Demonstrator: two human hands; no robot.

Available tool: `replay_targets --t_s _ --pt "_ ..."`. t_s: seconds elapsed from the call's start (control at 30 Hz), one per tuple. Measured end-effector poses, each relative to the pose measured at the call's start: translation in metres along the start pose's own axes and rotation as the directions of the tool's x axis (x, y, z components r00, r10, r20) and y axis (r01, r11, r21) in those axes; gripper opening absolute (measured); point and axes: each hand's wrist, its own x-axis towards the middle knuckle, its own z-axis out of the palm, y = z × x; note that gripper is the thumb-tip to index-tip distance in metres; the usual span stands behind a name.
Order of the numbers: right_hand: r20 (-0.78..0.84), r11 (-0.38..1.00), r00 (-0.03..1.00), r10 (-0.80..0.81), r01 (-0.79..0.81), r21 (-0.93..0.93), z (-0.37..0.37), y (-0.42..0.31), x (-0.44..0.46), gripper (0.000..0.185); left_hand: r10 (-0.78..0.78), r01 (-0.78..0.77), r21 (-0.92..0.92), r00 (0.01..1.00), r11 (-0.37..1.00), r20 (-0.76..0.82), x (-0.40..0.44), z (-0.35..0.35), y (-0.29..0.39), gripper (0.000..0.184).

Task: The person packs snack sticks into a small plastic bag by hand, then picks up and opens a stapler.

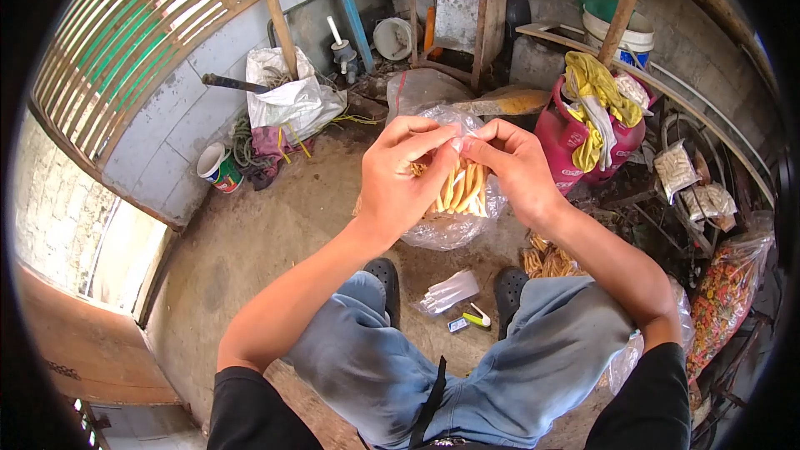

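Note:
Raised in front of me, my left hand and my right hand meet, thumbs and fingers pinched together on thin clear plastic. It looks like the top of a small plastic bag. Yellow stick-shaped snacks show just below the fingertips. Behind them lies a larger clear plastic bag on the floor. Between my shoes sit a stack of small clear bags, a green-and-white stapler and a small blue-and-white box.
Brown stick-like pieces lie beyond my right shoe. To the right stand a pink gas cylinder with yellow gloves, and a tall bag of colourful snacks. A white sack and a paint bucket stand at left.

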Motion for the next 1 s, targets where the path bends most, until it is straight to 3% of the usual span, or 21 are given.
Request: replay_targets --t_s 0.13,0.23,0.43,0.73,0.87,0.97,1.0 --pt "0.005 0.999 1.0 -0.002 0.001 0.046 0.0 -0.003 -0.002 0.008 0.169 -0.18 0.165 0.982 0.97 0.079 0.0 0.0 0.0 0.023" --pt "-0.006 0.996 1.0 0.016 -0.015 0.083 -0.002 -0.003 -0.001 0.009 0.247 -0.256 0.179 0.966 0.95 0.073 0.0 0.003 0.0 0.025" --pt "0.024 0.988 0.998 0.065 -0.067 0.137 -0.009 -0.007 -0.002 0.016 0.263 -0.283 0.264 0.959 0.922 0.109 0.0 0.005 0.005 0.024" --pt "0.125 0.998 0.992 -0.022 0.015 0.06 -0.01 -0.014 -0.007 0.026 0.23 -0.281 0.376 0.957 0.883 0.176 0.002 -0.001 0.013 0.024" --pt "0.117 1.0 0.993 0.01 -0.011 0.009 -0.01 -0.013 -0.008 0.026 0.2 -0.269 0.323 0.952 0.907 0.23 0.0 -0.005 0.013 0.024" --pt "0.105 0.999 0.994 0.02 -0.023 0.028 -0.01 -0.01 -0.006 0.024 0.194 -0.228 0.229 0.968 0.946 0.159 -0.002 -0.003 0.004 0.021" --pt "0.102 0.999 0.995 0.014 -0.018 0.037 -0.01 -0.009 -0.005 0.023 0.088 -0.097 0.078 0.99 0.992 0.111 -0.002 -0.002 0.003 0.019"
